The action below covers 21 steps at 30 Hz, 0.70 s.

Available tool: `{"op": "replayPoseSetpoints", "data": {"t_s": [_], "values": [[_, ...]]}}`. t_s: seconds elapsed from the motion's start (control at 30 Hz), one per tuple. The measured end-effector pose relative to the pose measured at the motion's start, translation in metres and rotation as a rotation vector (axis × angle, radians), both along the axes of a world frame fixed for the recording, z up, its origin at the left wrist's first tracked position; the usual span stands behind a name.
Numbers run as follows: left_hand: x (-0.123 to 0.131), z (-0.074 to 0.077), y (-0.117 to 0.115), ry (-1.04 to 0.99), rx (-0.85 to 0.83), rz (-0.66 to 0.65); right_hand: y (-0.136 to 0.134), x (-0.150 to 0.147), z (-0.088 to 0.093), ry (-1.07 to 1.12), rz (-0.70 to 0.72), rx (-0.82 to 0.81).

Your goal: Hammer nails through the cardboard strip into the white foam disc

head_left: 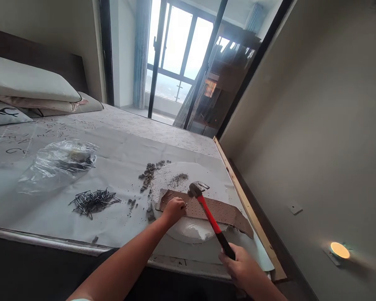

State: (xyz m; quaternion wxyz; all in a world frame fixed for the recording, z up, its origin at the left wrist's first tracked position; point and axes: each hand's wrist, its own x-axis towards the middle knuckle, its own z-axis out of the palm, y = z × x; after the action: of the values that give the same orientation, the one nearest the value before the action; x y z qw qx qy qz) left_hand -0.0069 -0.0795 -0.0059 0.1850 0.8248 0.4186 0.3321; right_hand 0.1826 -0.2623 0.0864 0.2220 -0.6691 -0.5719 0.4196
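My right hand (240, 264) is wrapped round the dark grip of a claw hammer (212, 217) with a red shaft. Its metal head hangs over a brown strip (217, 210) dotted with small holes, just right of my left hand (174, 211). The fingers of that hand are pinched together on the strip; whatever is between them is too small to make out. Beneath the strip lies a round whitish slab (166, 173) with a worn, flaking surface. A heap of loose nails (94, 202) lies to the left.
Grey crumbs (148, 176) are scattered along the slab's left side. A clear plastic bag (62, 161) with dark contents rests farther left on the sheet-covered bed. Pillows (28, 81) are piled at the far left. A wooden rail (247, 205) edges the right side, near the wall.
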Motion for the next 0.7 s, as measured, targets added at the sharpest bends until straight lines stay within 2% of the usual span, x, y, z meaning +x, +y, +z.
{"op": "replayPoseSetpoints", "data": {"t_s": [0.1,0.2,0.3,0.43,0.5,0.57,0.7], "values": [[0.0,0.0,-0.001,0.025,0.003,0.008,0.0,-0.001,-0.002,0.006,-0.007,0.021],[0.001,-0.002,-0.001,0.046,0.006,-0.004,0.001,-0.002,-0.006,-0.038,0.017,-0.028],[0.0,-0.001,0.0,0.016,-0.021,-0.006,0.0,0.002,-0.003,-0.012,0.008,-0.016],[-0.007,0.009,0.003,-0.205,-0.184,0.01,-0.001,0.009,0.011,-0.009,-0.026,0.04],[-0.012,0.016,0.004,-0.361,-0.308,0.049,-0.001,0.008,0.011,-0.012,-0.027,0.06],[-0.016,0.02,0.006,-0.525,-0.426,0.116,0.0,0.004,0.002,-0.022,-0.009,0.057],[-0.018,0.023,0.01,-0.8,-0.55,0.196,0.005,-0.003,-0.03,-0.079,-0.006,-0.114]]}}
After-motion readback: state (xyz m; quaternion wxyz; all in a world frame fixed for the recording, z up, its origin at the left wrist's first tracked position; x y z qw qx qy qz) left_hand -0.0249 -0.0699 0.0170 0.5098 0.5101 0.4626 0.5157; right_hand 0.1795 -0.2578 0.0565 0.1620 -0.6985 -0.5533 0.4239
